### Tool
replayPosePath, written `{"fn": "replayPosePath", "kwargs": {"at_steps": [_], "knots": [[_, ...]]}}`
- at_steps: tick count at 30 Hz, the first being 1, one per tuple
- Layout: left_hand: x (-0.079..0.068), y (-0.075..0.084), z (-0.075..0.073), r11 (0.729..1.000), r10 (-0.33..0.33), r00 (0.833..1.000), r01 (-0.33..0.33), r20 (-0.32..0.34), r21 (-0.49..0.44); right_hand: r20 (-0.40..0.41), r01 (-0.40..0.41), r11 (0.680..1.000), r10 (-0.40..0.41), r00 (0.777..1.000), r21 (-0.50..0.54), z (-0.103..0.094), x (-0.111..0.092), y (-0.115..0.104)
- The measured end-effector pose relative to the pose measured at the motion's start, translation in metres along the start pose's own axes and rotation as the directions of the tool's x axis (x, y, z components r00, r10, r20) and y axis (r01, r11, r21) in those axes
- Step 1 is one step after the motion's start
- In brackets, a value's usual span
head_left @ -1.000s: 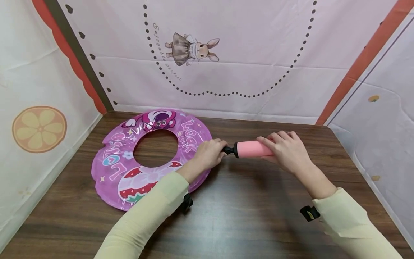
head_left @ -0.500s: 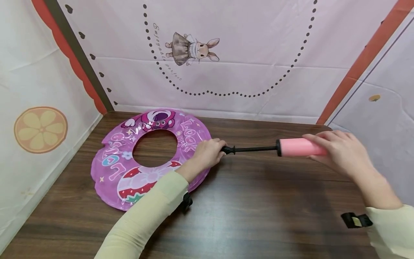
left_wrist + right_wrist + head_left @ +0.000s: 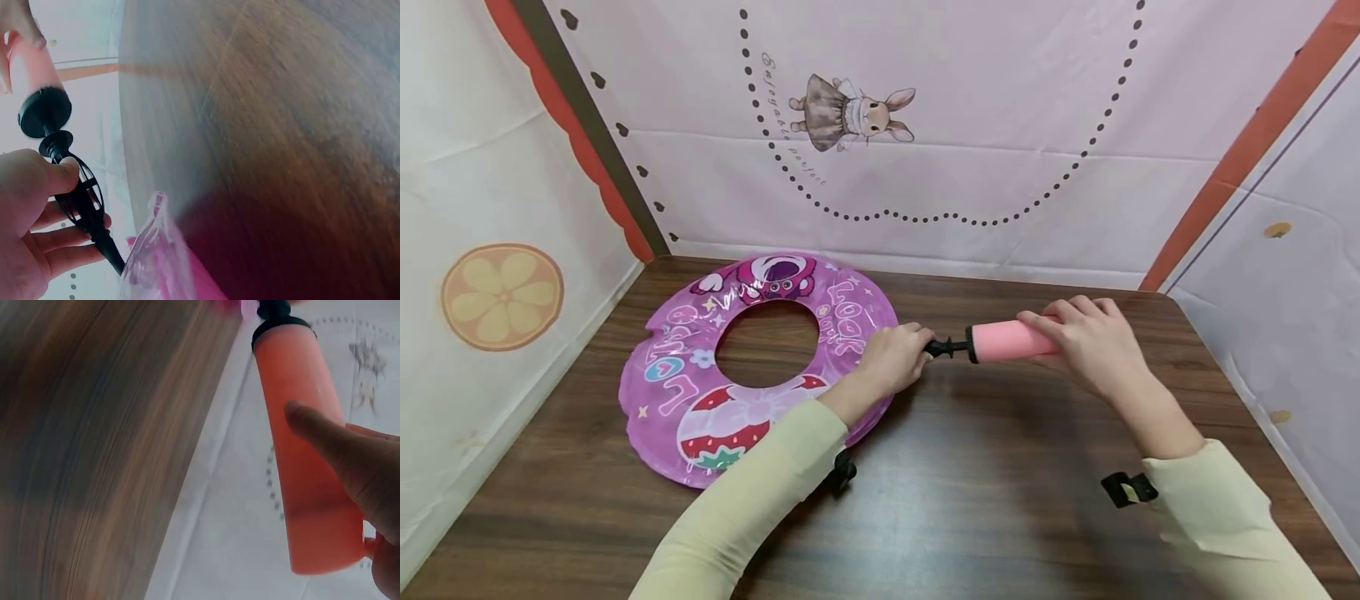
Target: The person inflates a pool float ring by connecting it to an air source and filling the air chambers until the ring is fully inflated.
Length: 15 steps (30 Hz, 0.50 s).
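A hand pump with a pink barrel (image 3: 1011, 340) and a black slotted handle (image 3: 84, 197) lies level between both hands, above the table. My left hand (image 3: 893, 357) grips the black handle, thumb on one side and fingers behind it. Its tapered tip reaches the clear plastic edge of the purple swim ring (image 3: 159, 262); whether it sits in a valve is hidden. My right hand (image 3: 1090, 346) is wrapped around the pink barrel, thumb along its side in the right wrist view. A short length of black rod shows between barrel and handle. The swim ring (image 3: 655, 417) lies flat, partly wrinkled at its outer edge.
The dark wooden table (image 3: 985, 500) is bounded by printed cloth walls at the back (image 3: 1000, 100) and both sides. My left forearm sleeve (image 3: 752, 500) passes over part of the ring.
My right hand pulled the barrel far right, baring a long black rod, then brought it back left, leaving little rod showing. The left hand kept its place at the ring.
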<state>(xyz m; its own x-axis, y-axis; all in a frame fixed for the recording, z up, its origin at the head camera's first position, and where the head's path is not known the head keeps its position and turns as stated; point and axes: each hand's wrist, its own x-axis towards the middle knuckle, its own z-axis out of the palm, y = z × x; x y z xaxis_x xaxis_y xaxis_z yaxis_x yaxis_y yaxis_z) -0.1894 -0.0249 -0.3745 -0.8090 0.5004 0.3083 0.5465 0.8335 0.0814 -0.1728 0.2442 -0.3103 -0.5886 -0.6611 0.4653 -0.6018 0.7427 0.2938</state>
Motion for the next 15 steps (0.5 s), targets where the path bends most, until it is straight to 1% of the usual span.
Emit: {"fn": "replayPosePath", "kwargs": {"at_steps": [4,7,11,15], "knots": [[0.001,0.000,-0.001,1.000,-0.010,1.000,0.010,-0.019,-0.011,-0.013,0.006,1.000,-0.007,1.000,-0.019,0.007,0.011,-0.012],[0.002,-0.001,-0.002,0.999,-0.005,1.000,0.004,-0.010,-0.040,-0.021,0.017,1.000,-0.017,1.000,-0.019,0.008,0.011,-0.014],[0.004,-0.004,-0.002,0.997,-0.013,0.999,0.015,0.031,-0.077,-0.020,0.023,1.000,-0.023,1.000,-0.002,0.004,0.005,-0.008],[0.006,-0.005,-0.004,0.995,-0.031,0.997,0.037,0.068,-0.090,-0.023,0.021,0.999,-0.020,1.000,0.027,-0.004,-0.004,0.004]]}}
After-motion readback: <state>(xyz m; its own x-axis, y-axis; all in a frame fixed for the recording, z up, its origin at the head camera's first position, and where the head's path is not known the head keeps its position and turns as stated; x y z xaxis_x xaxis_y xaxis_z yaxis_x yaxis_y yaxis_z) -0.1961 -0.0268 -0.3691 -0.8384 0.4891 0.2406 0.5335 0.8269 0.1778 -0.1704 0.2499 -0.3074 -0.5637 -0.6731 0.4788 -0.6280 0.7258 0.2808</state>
